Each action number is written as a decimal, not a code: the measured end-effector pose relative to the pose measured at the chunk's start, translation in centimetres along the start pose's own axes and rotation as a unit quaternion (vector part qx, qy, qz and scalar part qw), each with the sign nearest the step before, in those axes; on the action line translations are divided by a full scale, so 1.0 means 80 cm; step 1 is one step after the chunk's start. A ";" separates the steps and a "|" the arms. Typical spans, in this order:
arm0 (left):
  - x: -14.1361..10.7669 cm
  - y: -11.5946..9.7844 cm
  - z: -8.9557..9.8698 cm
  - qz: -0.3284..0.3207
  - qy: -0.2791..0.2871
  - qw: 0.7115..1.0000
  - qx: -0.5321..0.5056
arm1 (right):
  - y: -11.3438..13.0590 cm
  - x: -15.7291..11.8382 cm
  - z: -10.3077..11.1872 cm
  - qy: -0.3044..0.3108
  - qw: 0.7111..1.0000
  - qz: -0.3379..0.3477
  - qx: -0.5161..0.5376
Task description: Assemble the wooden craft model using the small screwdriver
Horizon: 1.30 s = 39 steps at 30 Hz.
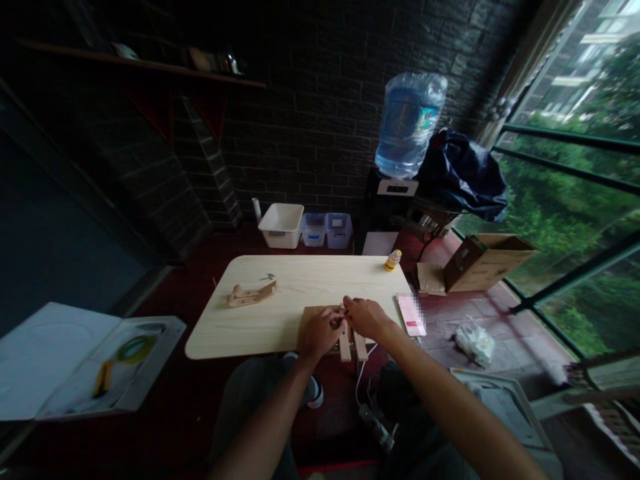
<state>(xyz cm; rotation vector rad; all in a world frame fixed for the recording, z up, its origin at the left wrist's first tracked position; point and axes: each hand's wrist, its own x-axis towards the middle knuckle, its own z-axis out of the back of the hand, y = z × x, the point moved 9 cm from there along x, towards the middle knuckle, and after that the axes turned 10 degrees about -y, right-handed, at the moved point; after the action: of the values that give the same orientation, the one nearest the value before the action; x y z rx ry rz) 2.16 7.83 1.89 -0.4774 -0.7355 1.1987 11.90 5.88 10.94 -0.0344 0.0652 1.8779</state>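
Observation:
At the table's near edge, my left hand [324, 328] has its fingers curled together against a small wooden assembly. What lies between those fingertips is too small to make out. My right hand [367, 317] is bent over the top of the same wooden assembly [345, 345], fingers closed on it close to the left fingertips. Two pale slats of it stick out over the edge toward me. Beneath and left of my left hand shows a flat brown board [309, 318]. Farther left on the table lies another wooden piece [251, 294], joined from bars with dark holes.
Small dark metal parts [268, 277] lie on the table [295, 269]. A yellow-capped bottle [393, 261] stands at the back right corner, a pink-screened phone [411, 314] at the right edge. An open white case [145, 373] is at left; a cable [360, 383] hangs below.

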 end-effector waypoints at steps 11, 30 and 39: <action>0.000 0.004 -0.008 -0.013 -0.003 1.000 -0.008 | -0.006 -0.001 -0.008 -0.011 0.999 0.015 0.036; 0.000 0.010 -0.015 -0.021 -0.024 0.999 0.001 | -0.010 0.004 -0.009 -0.011 0.999 0.028 0.038; 0.003 0.015 -0.022 -0.007 -0.015 1.000 -0.012 | -0.021 0.010 -0.012 -0.008 0.998 -0.040 0.038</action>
<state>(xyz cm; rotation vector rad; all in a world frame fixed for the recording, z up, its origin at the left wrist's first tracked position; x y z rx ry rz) 2.70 8.51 -0.06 -0.4735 -0.7775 1.1865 13.30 7.07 9.87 0.0295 0.1223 1.7942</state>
